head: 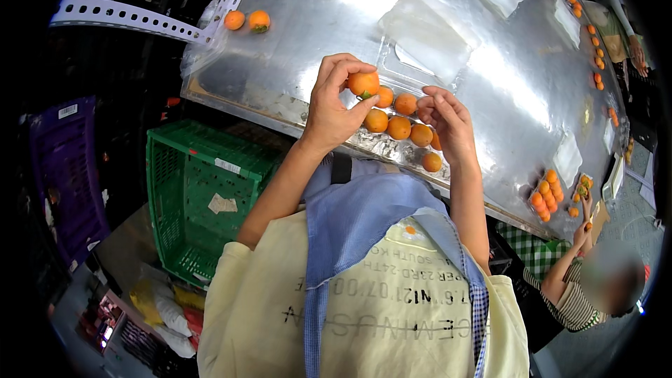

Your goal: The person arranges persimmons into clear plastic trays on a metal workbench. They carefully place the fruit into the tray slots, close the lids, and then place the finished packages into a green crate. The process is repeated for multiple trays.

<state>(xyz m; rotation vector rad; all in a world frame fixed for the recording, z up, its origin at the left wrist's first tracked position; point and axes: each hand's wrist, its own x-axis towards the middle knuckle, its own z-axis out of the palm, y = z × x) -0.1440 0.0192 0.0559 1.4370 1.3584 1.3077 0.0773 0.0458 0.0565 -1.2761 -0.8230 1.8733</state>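
Note:
My left hand [336, 100] grips an orange persimmon [363, 84] between thumb and fingers, its green calyx facing down toward me. Just right of it, more persimmons [399, 128] lie in two uneven rows near the table's front edge. A single persimmon [431, 162] sits closer to the edge. My right hand [449, 126] hovers at the right end of the rows, fingers loosely curled and apart, with no fruit visible in them; it partly covers one persimmon. Beyond both hands lie clear plastic trays [386, 58] with a whitish translucent sheet [428, 31] over them.
Two persimmons [247, 21] rest at the metal table's [310, 26] left corner, by a perforated white rail [131, 16]. A green crate [210, 210] stands below left. At right, a co-worker [572, 273] handles fruit beside a filled pack of persimmons [546, 197]. Others stand across the table.

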